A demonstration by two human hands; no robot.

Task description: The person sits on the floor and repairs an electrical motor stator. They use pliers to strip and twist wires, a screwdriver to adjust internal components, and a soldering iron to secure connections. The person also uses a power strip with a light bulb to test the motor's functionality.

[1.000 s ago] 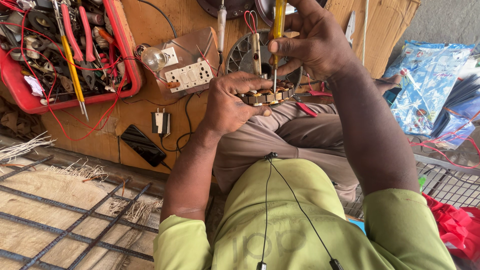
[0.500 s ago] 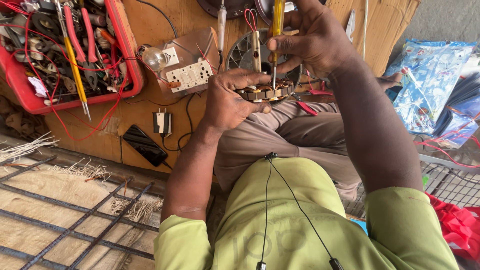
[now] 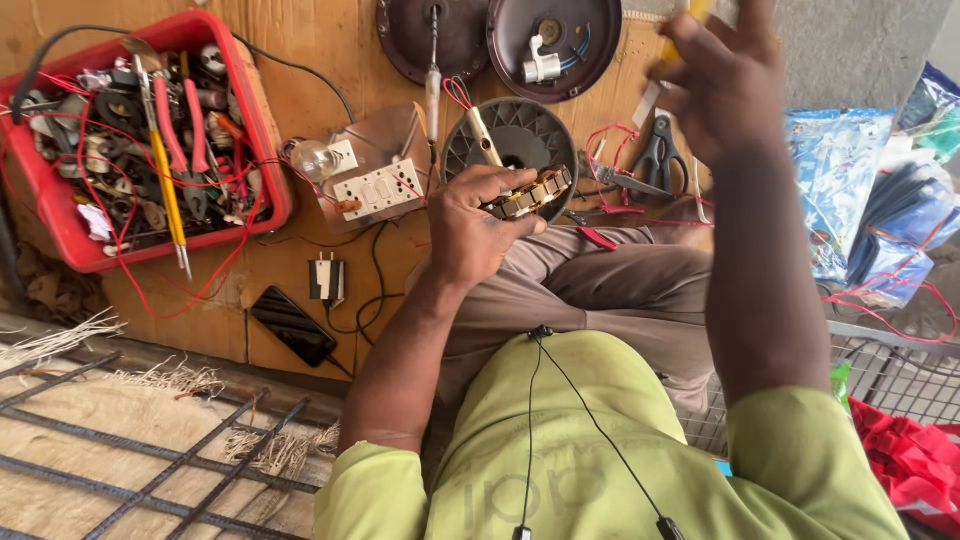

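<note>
My left hand grips a small round motor winding core with copper-coloured segments, held above my lap. My right hand is raised high at the upper right, fingers closed around a yellow-handled screwdriver whose handle pokes out at the frame's top; its tip is hidden. The right hand is well apart from the core. Just beyond the core lies a dark ribbed round fan motor housing on the wooden board.
A red tray of pliers, screwdrivers and red wires sits at the left. A switch-and-socket board with a bulb, two dark round covers, scissors, a black phone, a plug and blue plastic bags surround my lap.
My right hand has lifted the screwdriver up and to the right, away from the core. The left hand keeps hold of the core.
</note>
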